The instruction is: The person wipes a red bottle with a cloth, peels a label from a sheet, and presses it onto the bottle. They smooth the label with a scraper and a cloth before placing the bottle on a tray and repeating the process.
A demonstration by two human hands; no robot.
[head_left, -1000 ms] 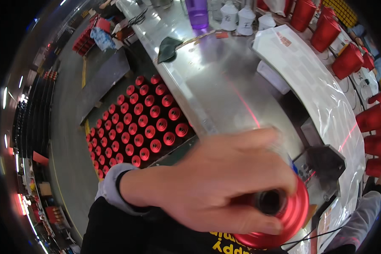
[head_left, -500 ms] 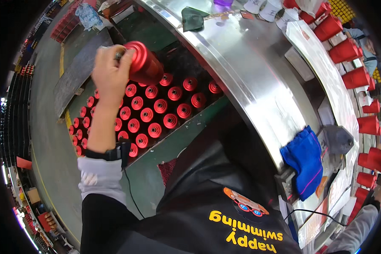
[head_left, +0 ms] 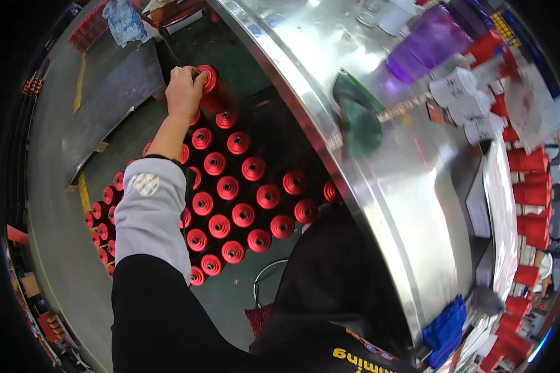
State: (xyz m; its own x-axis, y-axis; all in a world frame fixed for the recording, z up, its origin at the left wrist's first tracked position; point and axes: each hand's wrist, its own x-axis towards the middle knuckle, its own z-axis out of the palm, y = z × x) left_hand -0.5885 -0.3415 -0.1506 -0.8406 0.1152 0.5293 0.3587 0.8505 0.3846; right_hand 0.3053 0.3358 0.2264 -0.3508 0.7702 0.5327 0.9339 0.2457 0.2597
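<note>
My left hand (head_left: pixel 185 93) is stretched out at the upper left, its fingers closed at the ringed top of a red canister (head_left: pixel 216 96). The canister is tilted and a little blurred, held at the far side of the group. Below and around my forearm stand many similar red canisters (head_left: pixel 228 187) in rows, each with a stepped round top and a small dark knob in its centre. My sleeve covers some of them. My right hand does not show.
A shiny metal worktop (head_left: pixel 392 205) curves along the right, bearing a green cloth (head_left: pixel 358 118), a purple container (head_left: pixel 426 43), white cups (head_left: pixel 454 87) and a blue cloth (head_left: pixel 445 332). Red buckets (head_left: pixel 532 230) line the far right. A dark board (head_left: pixel 112 112) lies at left.
My left hand has carried the red canister farther away and lowered it toward the far end of the rows. The view has shifted, and my right forearm has gone out of sight.
</note>
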